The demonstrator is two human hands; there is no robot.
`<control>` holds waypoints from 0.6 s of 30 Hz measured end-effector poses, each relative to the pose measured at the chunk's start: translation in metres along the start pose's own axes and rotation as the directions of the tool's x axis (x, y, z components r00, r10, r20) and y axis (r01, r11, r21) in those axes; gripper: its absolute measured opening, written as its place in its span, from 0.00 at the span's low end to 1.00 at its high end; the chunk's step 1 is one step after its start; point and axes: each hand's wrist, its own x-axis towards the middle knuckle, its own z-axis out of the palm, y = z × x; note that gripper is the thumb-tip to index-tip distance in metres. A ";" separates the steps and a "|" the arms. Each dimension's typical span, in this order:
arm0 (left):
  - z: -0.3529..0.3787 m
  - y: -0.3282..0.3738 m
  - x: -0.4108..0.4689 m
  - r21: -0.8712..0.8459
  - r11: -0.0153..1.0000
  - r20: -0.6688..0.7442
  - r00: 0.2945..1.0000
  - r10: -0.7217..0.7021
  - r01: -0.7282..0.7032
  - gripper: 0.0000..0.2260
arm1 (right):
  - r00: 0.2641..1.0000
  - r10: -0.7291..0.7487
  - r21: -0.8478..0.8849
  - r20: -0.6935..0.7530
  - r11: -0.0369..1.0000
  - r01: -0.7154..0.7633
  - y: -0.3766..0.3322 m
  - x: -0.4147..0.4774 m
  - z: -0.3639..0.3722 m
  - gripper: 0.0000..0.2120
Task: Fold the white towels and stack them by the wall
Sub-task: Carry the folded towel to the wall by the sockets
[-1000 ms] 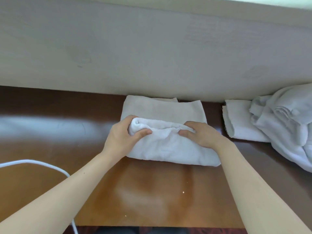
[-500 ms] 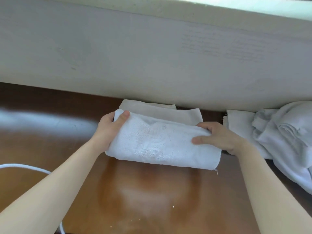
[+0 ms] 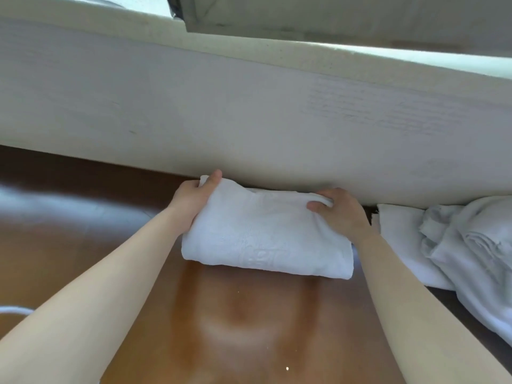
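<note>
A folded white towel (image 3: 266, 236) lies against the foot of the pale wall (image 3: 249, 120), on the brown wooden table (image 3: 235, 322). My left hand (image 3: 194, 198) grips its far left corner, thumb on top. My right hand (image 3: 340, 212) grips its far right edge, fingers curled into the cloth. The folded towel that lay by the wall earlier is hidden beneath it. To the right, a flat white towel (image 3: 399, 245) and a crumpled heap of white towels (image 3: 471, 253) lie by the wall.
A white cable (image 3: 13, 310) curves at the left edge of the table. A window sill (image 3: 360, 54) runs above the wall. Bare wood stretches to the left and toward me.
Both hands carried the folded towel away from me to the wall, over the towel lying there. The view tilted up, so the sill shows.
</note>
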 end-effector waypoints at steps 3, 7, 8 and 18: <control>-0.002 0.001 -0.005 0.012 1.000 0.028 0.999 -0.021 0.020 0.30 | 0.999 0.041 -0.070 -0.033 0.997 -0.043 0.000 0.002 0.012 0.14; 0.000 -0.011 -0.023 0.129 0.992 0.068 0.998 -0.010 0.001 0.22 | 0.990 0.090 -0.129 -0.105 0.986 -0.104 0.002 0.002 0.018 0.16; 0.002 -0.015 -0.026 0.167 0.986 0.068 0.998 -0.001 -0.011 0.22 | 0.988 0.091 -0.127 -0.122 0.986 -0.106 0.002 0.001 0.019 0.16; 0.016 -0.026 -0.001 0.263 0.959 -0.070 0.989 0.128 -0.105 0.17 | 0.957 0.012 -0.247 -0.289 0.965 -0.086 0.006 -0.007 0.028 0.13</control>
